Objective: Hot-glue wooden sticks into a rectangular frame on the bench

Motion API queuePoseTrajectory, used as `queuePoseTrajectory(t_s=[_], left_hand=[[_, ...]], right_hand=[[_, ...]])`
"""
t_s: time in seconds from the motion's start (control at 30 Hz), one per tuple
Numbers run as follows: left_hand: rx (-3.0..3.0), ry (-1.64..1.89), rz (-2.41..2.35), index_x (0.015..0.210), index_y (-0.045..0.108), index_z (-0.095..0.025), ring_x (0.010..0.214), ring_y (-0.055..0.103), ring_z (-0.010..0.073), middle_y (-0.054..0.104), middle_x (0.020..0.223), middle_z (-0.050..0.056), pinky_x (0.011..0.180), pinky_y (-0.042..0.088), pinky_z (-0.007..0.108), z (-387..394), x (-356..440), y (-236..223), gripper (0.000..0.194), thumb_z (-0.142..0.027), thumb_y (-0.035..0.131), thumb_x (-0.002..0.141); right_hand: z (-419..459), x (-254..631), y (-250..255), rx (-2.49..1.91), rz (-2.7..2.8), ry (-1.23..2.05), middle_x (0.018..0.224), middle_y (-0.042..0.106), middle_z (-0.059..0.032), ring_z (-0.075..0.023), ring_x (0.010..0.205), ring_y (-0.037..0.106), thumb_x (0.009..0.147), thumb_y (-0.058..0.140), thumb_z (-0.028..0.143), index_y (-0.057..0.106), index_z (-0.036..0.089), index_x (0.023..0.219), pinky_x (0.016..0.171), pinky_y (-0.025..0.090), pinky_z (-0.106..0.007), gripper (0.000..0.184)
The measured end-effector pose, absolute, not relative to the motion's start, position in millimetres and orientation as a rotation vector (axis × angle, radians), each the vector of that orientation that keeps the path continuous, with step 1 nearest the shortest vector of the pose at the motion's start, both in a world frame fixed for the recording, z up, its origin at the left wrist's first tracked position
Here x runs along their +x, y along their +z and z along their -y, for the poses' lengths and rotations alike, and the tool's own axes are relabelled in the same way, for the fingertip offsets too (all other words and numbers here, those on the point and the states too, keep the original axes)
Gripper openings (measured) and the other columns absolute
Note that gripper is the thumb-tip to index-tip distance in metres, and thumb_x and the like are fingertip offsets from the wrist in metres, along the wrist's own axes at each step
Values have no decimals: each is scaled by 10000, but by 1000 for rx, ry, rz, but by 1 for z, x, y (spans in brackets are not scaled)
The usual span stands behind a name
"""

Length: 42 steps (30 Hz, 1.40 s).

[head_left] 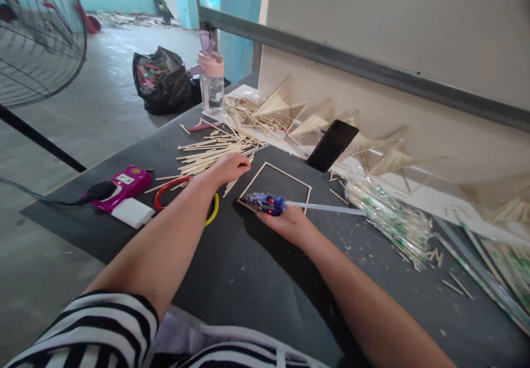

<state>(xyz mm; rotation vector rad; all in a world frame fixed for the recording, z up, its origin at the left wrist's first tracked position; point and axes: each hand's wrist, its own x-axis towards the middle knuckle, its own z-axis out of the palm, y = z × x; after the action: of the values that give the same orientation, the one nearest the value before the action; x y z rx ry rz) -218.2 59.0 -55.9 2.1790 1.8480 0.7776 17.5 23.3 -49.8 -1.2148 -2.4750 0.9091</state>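
My right hand is wrapped round a blue hot glue gun, with a long clear glue stick sticking out of its back. The gun's tip points left, at the near left corner of a four-sided frame of thin wooden sticks lying flat on the dark table. My left hand is closed, its fingers curled, at the near edge of a spread of loose wooden sticks. What it holds, if anything, is hidden. Under my left forearm lie scissors with red and yellow handles.
A magenta power strip with a black plug and white adapter sits at left. Behind are a drink bottle, a phone and several stick-built pieces along the wall. Bagged sticks lie right; a fan stands far left.
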Motion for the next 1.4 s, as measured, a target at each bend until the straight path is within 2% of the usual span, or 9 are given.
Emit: queuePoseTrajectory(t_s=[0.37, 0.67, 1.1, 1.4], left_hand=[[2194, 743, -1816, 796, 714, -157, 733, 582, 150, 680, 772, 34, 710, 411, 257, -58, -216, -53, 201, -238, 533, 756], [2304, 563, -1689, 923, 708, -180, 778, 554, 158, 625, 803, 28, 741, 406, 271, -57, -210, -49, 258, -306, 635, 710], [2291, 547, -1663, 946, 701, -176, 779, 553, 153, 618, 821, 29, 723, 413, 262, -57, -211, -51, 266, -295, 629, 720], [2283, 567, -1662, 946, 701, -176, 773, 554, 147, 625, 828, 31, 716, 419, 252, -56, -211, -52, 268, -287, 633, 711]], right_hand=[[-18, 18, -51, -1112, 2506, 963, 793, 712, -11, -200, 757, 658, 766, 609, 382, 715, 259, 900, 638, 485, -272, 210], [-21, 22, -49, -1139, 2471, 1019, 762, 709, -3, -195, 730, 645, 743, 643, 361, 717, 270, 905, 627, 471, -269, 200], [-24, 24, -47, -1115, 2489, 1003, 768, 698, -11, -194, 736, 641, 754, 593, 370, 700, 220, 903, 619, 462, -270, 236], [-25, 26, -29, -1068, 2395, 1158, 660, 639, 1, -152, 621, 574, 761, 583, 340, 696, 187, 872, 587, 444, -255, 221]])
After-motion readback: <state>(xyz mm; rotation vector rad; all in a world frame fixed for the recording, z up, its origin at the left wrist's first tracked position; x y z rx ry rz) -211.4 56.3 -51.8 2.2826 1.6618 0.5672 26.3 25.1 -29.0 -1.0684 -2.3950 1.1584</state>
